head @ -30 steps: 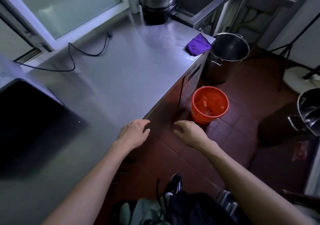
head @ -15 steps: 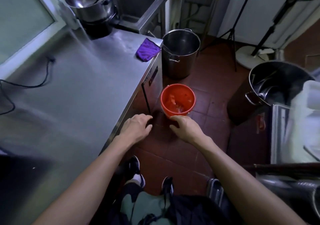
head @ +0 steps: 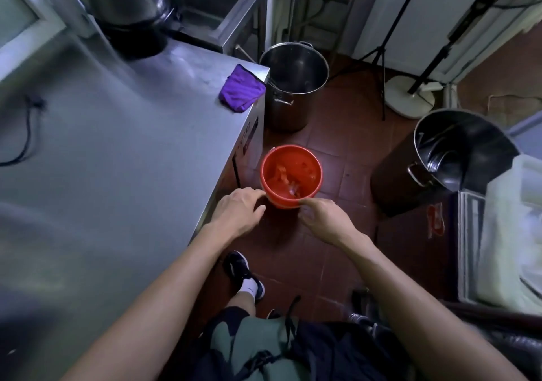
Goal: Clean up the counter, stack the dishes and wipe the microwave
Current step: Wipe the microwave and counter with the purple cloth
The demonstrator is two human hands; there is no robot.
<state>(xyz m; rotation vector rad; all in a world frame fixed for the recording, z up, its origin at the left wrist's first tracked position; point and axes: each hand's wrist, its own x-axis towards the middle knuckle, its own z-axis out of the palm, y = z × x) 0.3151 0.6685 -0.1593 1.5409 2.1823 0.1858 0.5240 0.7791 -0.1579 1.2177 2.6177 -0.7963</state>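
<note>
Purple cloth; orange-red bucket; steel-grey counter; reddish-brown floor tiles.

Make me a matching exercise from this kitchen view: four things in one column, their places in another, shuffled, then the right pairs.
Things:
1. purple cloth
2. orange bucket
3. black cable
4. fan stand base

Places:
A. on the floor by the white door
B. at the counter's far corner
C. on the floor beside the counter, just beyond both hands
D. on the counter's left side

Pairs: 1-B, 2-C, 3-D, 4-A
</note>
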